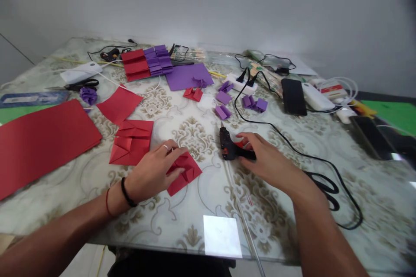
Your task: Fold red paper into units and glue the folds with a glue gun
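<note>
My left hand (159,169) rests over a folded red paper (190,169), its fingers bent down onto the folds and partly covering them. In my right hand (261,156) is the handle of a black hot glue gun (229,145); the gun lies low at the table with its nozzle pointing away from me. A clear glue stick (242,212) reaches from beneath the gun to the front edge. Just left of my left hand lies another folded red paper (131,143). Small folded purple papers (222,112) sit beyond the nozzle.
Large red sheets (48,138) cover the left side. Behind are a red and purple folded panel (146,62), a purple sheet (188,75) and a power strip (240,83). A black cord (292,143) curves around my right arm, near scissors handles (326,188). Phones (293,97) lie right.
</note>
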`<action>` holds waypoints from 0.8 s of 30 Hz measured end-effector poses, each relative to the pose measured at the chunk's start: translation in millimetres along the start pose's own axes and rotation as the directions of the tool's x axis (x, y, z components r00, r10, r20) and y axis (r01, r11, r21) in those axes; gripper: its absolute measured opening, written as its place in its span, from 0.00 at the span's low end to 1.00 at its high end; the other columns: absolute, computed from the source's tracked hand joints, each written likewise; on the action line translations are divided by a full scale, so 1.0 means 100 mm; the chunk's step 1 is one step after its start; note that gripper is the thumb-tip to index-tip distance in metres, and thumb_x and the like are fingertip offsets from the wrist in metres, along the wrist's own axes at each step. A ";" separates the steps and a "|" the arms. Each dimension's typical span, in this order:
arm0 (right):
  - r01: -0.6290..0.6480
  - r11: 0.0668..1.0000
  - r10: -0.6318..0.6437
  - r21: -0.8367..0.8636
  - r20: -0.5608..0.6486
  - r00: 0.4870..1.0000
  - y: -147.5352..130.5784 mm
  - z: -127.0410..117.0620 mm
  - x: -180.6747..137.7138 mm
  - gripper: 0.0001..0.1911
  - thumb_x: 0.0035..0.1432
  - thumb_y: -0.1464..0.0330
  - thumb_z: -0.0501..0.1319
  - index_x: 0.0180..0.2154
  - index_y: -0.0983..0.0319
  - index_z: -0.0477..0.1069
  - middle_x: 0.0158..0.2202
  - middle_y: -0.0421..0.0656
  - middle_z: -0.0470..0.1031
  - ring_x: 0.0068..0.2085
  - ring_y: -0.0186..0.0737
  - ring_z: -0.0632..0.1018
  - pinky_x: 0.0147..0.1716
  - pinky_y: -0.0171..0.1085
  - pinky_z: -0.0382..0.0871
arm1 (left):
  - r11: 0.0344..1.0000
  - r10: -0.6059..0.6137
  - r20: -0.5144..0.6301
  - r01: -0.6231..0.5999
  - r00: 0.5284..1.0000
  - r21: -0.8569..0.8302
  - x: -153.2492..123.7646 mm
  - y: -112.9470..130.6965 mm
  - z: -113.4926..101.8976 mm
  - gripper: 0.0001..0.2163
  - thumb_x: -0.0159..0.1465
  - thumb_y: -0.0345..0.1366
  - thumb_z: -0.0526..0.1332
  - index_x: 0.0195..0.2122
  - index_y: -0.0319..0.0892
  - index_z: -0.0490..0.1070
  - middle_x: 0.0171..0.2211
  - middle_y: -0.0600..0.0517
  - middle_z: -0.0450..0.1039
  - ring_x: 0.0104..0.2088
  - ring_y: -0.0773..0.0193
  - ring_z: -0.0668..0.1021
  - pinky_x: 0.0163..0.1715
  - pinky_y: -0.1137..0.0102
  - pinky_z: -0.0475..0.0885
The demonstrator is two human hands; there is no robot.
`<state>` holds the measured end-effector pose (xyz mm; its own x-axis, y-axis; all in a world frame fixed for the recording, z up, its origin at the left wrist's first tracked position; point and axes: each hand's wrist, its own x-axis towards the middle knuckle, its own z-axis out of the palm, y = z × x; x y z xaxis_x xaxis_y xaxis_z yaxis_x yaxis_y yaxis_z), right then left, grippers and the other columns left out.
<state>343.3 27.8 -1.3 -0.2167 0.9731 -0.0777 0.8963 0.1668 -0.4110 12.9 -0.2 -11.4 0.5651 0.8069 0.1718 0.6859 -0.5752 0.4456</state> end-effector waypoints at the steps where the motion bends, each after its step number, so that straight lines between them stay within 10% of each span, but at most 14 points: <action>1: 0.005 1.000 -0.005 0.001 0.000 1.000 -0.01 0.01 0.03 0.24 0.57 0.72 0.60 0.56 0.62 0.70 0.53 0.53 0.77 0.50 0.52 0.82 0.53 0.47 0.76 | 1.000 0.013 -0.013 -0.013 1.000 -0.014 0.00 0.00 0.01 0.18 0.70 0.34 0.64 0.60 0.41 0.71 0.53 0.42 0.75 0.50 0.51 0.81 0.51 0.56 0.81; 13: 0.093 0.883 -0.090 0.459 -0.029 0.996 0.07 -0.17 -0.09 0.08 0.64 0.61 0.64 0.43 0.56 0.73 0.38 0.43 0.79 0.37 0.46 0.78 0.39 0.41 0.73 | 0.981 0.171 -0.154 -0.183 0.973 -0.066 0.05 -0.01 0.04 0.08 0.74 0.29 0.59 0.49 0.40 0.76 0.41 0.50 0.84 0.42 0.60 0.84 0.44 0.66 0.81; 17: 0.174 0.874 -0.237 0.454 0.085 0.968 -0.09 -0.20 -0.14 0.09 0.66 0.61 0.64 0.47 0.56 0.74 0.40 0.43 0.76 0.36 0.43 0.77 0.35 0.39 0.72 | 0.986 0.163 -0.096 -0.160 0.982 0.041 0.04 0.02 0.01 0.08 0.74 0.26 0.56 0.46 0.40 0.75 0.37 0.50 0.81 0.36 0.60 0.82 0.35 0.68 0.78; 24: 0.271 0.804 -0.405 0.530 0.152 0.902 -0.34 -0.10 -0.16 0.05 0.64 0.71 0.64 0.33 0.59 0.73 0.34 0.41 0.75 0.32 0.39 0.77 0.31 0.37 0.70 | 0.971 0.235 0.024 -0.234 0.972 -0.046 0.03 0.06 -0.07 0.04 0.71 0.31 0.61 0.45 0.40 0.75 0.44 0.48 0.80 0.43 0.57 0.81 0.46 0.61 0.79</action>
<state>320.2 7.7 23.2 -0.6170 0.7858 -0.0418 0.4565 0.3142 -0.8324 15.4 0.1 -2.3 0.7213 0.6455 0.2511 0.5128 -0.7414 0.4329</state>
